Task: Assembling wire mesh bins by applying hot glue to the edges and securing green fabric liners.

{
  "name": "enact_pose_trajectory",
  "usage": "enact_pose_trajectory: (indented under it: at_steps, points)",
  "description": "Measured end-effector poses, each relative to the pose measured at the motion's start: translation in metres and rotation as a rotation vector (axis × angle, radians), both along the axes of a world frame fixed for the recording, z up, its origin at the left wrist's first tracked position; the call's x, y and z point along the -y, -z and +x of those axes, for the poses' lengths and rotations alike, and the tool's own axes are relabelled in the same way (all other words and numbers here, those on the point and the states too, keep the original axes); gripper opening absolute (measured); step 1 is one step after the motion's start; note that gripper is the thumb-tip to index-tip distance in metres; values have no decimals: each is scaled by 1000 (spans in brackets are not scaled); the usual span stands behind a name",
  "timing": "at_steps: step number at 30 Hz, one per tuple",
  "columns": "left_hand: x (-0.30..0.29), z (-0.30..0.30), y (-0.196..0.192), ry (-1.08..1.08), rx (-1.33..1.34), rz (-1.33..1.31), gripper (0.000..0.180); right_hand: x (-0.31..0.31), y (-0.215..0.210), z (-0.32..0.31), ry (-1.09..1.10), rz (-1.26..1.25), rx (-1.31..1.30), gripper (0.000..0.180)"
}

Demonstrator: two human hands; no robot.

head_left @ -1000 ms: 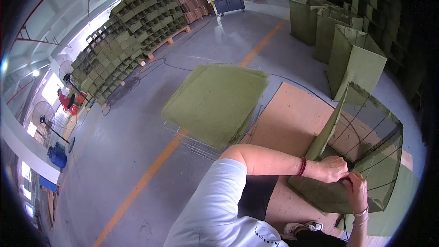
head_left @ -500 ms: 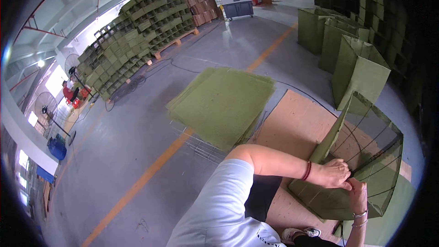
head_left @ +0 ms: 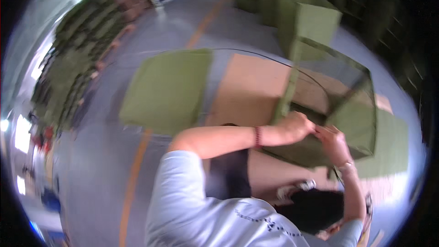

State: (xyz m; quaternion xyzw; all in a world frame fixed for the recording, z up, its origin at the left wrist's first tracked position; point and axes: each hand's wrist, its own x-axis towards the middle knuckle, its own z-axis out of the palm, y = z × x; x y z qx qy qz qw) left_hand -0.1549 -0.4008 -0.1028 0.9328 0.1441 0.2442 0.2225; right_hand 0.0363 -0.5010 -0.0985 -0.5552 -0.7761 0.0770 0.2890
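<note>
Head view: green-edged frame (head_left: 347,99) over cardboard (head_left: 249,82), left hand (head_left: 292,129) and right hand (head_left: 334,144) together at its near side! Fingers (head_left: 326,132) curled close; blur hides any grip, so cannot tell. Work looks part-done: left side green, upper side see-through, apparently left to cover; boxes (head_left: 316,24) behind already walled. Far rim sits near closest box, tight there; grey floor (head_left: 98,169) spreads wide leftward, past green sheets (head_left: 168,89).

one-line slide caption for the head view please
Left hand and right hand close together over an open, box-like green frame, green boxes standing beyond.
</note>
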Motion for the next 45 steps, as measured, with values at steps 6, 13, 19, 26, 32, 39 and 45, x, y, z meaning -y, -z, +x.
enact_pose_trajectory:
  at_steps: [6, 13, 19, 26, 32, 39, 45]
  points:
    - [-22, 1, -1, 120, -238, -131, 31, -5, 7, -21, 9, 57, 106, 14]
    - [-35, -24, -38, -52, 160, -303, 25, -6, 5, -13, 85, 10, -17, 22]
    - [-12, -45, -13, -31, 56, 236, 15, -5, -2, -11, 81, -75, -9, 21]
    - [-13, -39, -17, 2, -47, 268, 16, -7, -3, -14, 69, -56, 3, 22]
    - [-27, -16, -23, 61, 119, 90, 14, -8, -5, -12, 74, -103, -15, 27]
    - [-74, 29, -39, -77, -178, -148, 31, -9, -7, -11, 66, -159, 38, 31]
    - [-125, 69, -51, -249, -48, -368, 41, -9, -4, -10, 62, -176, 32, 26]
